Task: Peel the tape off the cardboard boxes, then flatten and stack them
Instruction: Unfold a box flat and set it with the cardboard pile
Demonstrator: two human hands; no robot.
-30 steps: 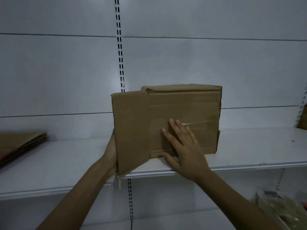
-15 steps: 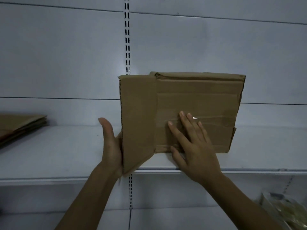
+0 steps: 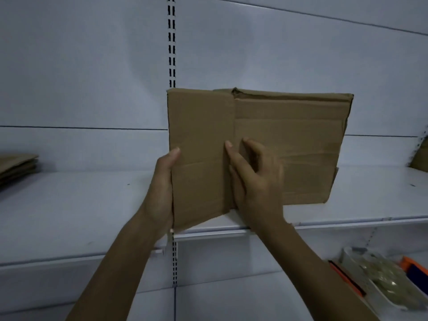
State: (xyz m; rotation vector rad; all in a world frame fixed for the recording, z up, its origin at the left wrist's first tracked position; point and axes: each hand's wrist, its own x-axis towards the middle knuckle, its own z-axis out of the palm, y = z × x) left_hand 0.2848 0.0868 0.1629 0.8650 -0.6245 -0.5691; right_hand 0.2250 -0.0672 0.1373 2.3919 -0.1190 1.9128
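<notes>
The fingers (image 3: 249,144) of the right hand (image 3: 257,186) were curled at the free edge of a folded-over flap (image 3: 199,135), with the thumb laid on the flap's front, so that hand seemed to pinch that edge, probably to swing the flap aside or reach the tape (image 3: 308,156) beneath. The left hand (image 3: 162,193) gripped the flap's outer edge, thumb in front and the other fingers hidden behind, likely to steady it. The 1 cardboard box (image 3: 289,126) stood on edge on the shelf (image 3: 69,205), leaning towards the back wall, so its taped face met both hands. I counted 1 clear strip of tape across it, 1 stack of flattened cardboard (image 3: 17,166) far left, its layers too dim to count, and 1 more cardboard piece (image 3: 421,158) at the right margin.
</notes>
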